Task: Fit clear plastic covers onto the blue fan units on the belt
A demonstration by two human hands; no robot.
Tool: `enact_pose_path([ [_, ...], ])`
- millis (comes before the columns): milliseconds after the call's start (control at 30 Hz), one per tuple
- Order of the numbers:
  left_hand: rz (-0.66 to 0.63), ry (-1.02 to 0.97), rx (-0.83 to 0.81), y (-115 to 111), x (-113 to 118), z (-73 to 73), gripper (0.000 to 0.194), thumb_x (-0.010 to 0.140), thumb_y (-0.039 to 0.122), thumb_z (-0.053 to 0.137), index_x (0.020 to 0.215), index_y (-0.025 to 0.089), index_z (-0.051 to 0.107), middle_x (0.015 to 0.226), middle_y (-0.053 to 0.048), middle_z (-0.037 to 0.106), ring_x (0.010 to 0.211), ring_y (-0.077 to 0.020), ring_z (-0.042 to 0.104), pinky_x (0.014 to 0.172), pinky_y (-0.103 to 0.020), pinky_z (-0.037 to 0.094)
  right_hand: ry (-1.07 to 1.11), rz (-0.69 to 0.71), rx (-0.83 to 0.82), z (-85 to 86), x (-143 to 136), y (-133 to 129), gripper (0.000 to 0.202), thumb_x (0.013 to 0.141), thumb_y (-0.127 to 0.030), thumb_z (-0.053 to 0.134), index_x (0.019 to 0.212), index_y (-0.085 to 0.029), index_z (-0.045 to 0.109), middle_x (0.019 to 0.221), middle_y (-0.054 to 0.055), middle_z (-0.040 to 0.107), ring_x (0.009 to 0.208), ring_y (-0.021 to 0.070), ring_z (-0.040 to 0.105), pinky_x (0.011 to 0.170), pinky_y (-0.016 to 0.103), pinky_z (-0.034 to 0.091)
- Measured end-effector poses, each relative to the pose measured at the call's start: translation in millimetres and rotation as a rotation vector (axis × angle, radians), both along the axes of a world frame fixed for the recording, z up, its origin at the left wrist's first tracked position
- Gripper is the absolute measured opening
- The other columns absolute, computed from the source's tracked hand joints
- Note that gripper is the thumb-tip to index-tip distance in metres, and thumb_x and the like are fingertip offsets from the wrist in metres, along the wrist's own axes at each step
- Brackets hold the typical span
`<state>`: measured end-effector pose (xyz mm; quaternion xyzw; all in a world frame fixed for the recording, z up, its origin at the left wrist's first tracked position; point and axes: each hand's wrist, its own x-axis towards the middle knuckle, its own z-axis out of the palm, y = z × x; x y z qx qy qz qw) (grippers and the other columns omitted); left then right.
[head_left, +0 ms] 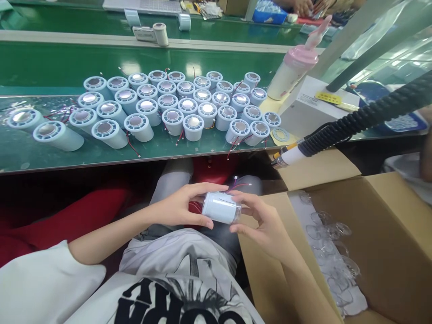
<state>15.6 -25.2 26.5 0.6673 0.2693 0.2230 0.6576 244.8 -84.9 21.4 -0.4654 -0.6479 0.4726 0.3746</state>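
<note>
Above my lap I hold a light-blue cylinder (219, 208) lying on its side, with a clear plastic cover at its right end. My left hand (184, 204) grips its left end between thumb and fingers. Around the clear right end curl the fingers of my right hand (261, 220). Thin red and dark wires (241, 183) with small white plugs stick out at the top of the cylinder. On the green workbench (40, 159) stand many similar light-blue cylinders (194, 121), each with a slotted ring and a round metallic centre on top.
An open cardboard box (381, 234) with clear plastic cups (334, 234) stands at my right. A pink-lidded bottle (293, 67), a white box (312, 105) and a black corrugated hose (364, 108) occupy the bench's right side. Another person's hands (310, 6) work at the far right.
</note>
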Motion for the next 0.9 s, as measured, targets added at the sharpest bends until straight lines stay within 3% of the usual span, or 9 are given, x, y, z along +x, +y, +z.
enact_pose_path([
  [233,-0.014,0.032,0.084,-1,0,3.4,0.07,0.069,0.025,0.076,0.134,0.027,0.049,0.136,-0.009,0.053,0.123,-0.0267,0.052,0.103,-0.039,0.044,0.132,0.005,-0.163,8.0,-1,-2,0.041,0.076,-0.033,0.073,0.112,-0.026,0.055,0.113,0.005,0.062,0.098,0.0191,0.064,0.08,0.031,0.058],
  [433,-0.02,0.041,0.142,-1,1,3.1,0.071,0.069,0.025,0.076,0.135,0.026,0.049,0.137,-0.01,0.052,0.125,-0.0284,0.05,0.105,-0.043,0.041,0.232,-0.001,-0.327,7.7,-1,0,0.043,0.076,-0.04,0.071,0.111,-0.023,0.051,0.106,0.008,0.064,0.094,0.0207,0.063,0.073,0.03,0.056],
  [633,-0.046,0.051,0.178,1,1,3.5,0.07,0.071,0.026,0.075,0.135,0.028,0.048,0.139,-0.008,0.051,0.127,-0.0273,0.048,0.106,-0.041,0.04,0.314,-0.033,-0.481,10.9,-4,3,0.042,0.075,-0.046,0.069,0.104,-0.022,0.051,0.09,0.004,0.063,0.077,0.0162,0.062,0.063,0.028,0.056],
  [900,-0.059,0.043,0.191,1,0,3.1,0.069,0.072,0.024,0.074,0.135,0.028,0.047,0.14,-0.007,0.05,0.13,-0.0263,0.046,0.107,-0.039,0.039,0.46,-0.059,-0.664,-3.5,-11,6,0.042,0.075,-0.056,0.062,0.092,-0.02,0.048,0.062,-0.003,0.061,0.048,0.0121,0.062,0.043,0.021,0.051],
])
